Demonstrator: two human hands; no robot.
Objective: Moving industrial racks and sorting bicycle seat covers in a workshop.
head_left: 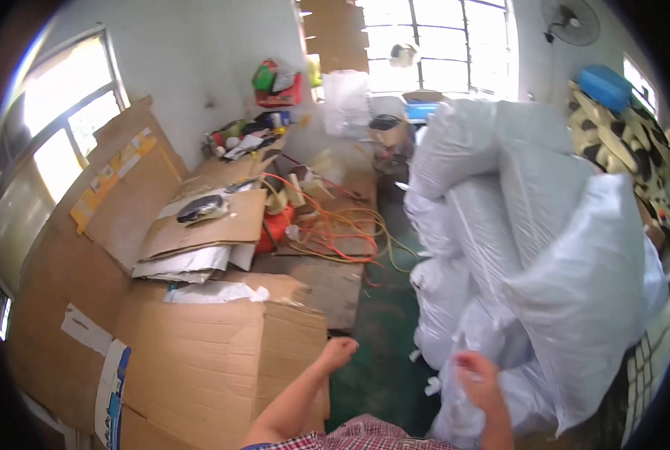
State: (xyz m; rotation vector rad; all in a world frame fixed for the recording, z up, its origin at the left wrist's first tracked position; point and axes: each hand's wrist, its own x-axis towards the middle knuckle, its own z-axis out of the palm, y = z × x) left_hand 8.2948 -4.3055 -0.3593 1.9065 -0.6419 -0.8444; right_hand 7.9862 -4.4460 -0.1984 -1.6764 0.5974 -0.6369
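Observation:
My left hand (340,351) is held in a loose fist above the green floor, beside the right edge of a brown cardboard sheet (192,352). Nothing shows in its fingers. My right hand (479,381) is raised in front of the lower white sacks (507,341). Its fingers look curled but are smeared by motion, and whether it touches the plastic I cannot tell. A large stuffed white sack (586,292) leans upright against the pile, to the right of that hand.
Orange and yellow cords (342,225) lie tangled on boards at centre. Left of them, a dark object (202,210) rests on stacked cardboard (233,232). A strip of green floor (387,322) runs between cardboard and sacks. A wall fan (572,21) hangs at the upper right.

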